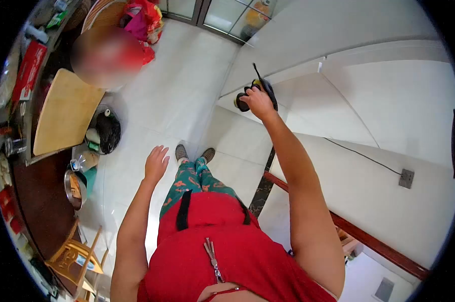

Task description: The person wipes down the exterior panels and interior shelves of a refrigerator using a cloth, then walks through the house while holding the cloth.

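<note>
My right hand (260, 103) is closed around a black and yellow object (269, 91), whose thin black end points up beside the white wall. What this object is I cannot make out for certain. Over the pale tiled floor hangs my left hand (157, 163), its fingers apart and nothing in it. It is nearest to my feet, in dark patterned shoes (181, 151).
At the left, a long cluttered table (41, 201) carries a light wooden board (69, 113) and a red box (30, 70). Beside it stand a bin with a black bag (108, 132), a metal bowl (69, 189) and a wooden chair (76, 256). Red bags (147, 22) lie at the top.
</note>
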Motion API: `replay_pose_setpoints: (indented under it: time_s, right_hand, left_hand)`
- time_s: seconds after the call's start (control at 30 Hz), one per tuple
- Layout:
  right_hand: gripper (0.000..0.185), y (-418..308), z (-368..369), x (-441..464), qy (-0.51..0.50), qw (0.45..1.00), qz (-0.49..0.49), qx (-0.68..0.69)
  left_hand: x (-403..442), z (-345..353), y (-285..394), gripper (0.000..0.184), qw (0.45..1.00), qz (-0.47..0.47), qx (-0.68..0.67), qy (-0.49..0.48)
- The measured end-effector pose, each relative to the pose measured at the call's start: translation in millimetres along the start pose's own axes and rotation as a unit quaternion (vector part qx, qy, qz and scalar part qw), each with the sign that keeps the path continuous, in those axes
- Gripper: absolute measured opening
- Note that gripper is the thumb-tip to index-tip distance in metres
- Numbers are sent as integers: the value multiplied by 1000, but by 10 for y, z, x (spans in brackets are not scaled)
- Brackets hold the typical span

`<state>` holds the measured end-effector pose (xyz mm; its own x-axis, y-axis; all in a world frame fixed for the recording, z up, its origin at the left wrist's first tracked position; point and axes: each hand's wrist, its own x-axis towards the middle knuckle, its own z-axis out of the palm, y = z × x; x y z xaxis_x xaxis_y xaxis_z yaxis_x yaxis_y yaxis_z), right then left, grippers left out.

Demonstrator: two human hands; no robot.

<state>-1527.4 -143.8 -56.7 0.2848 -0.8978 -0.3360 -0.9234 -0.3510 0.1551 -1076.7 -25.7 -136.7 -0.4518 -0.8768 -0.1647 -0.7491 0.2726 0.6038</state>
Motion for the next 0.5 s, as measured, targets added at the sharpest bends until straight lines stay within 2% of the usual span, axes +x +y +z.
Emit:
replay_pose_setpoints:
  time_s: [0.03, 0.17, 0.23, 0.3, 0.37, 0.43, 0.47, 0.5]
  right_hand:
    - [35, -67, -132, -18, -3, 999, -5, 47]
    - [47, -540, -542, -270, 147, 967, 95, 185]
    - [46, -809, -666, -368, 228, 914, 171, 288]
    - [46, -1108, -726, -394, 325, 855, 206, 348]
    - [47, -1419, -770, -438, 340, 829, 206, 394]
    - [52, -1734, -879, -530, 318, 837, 126, 428]
    - [55, -1887, -868, -584, 296, 846, 79, 435]
    - [58, -2005, -861, -656, 273, 854, 32, 442]
  left_hand:
    - [-30, -19, -11, 35, 1000, 3, -12, 11]
    - [-35, 9, 148, 37, 983, -94, -156, -32]
    - [175, 93, 368, 39, 948, -152, -267, -80]
    - [379, 326, 518, 53, 894, -134, -407, -130]
    - [582, -115, 1158, 66, 726, -260, -610, -183]
    - [730, -342, 1502, 72, 586, -259, -747, -178]
    - [800, -399, 1548, 66, 529, -258, -787, -182]
    - [893, -90, 1329, 57, 465, -217, -843, -160]
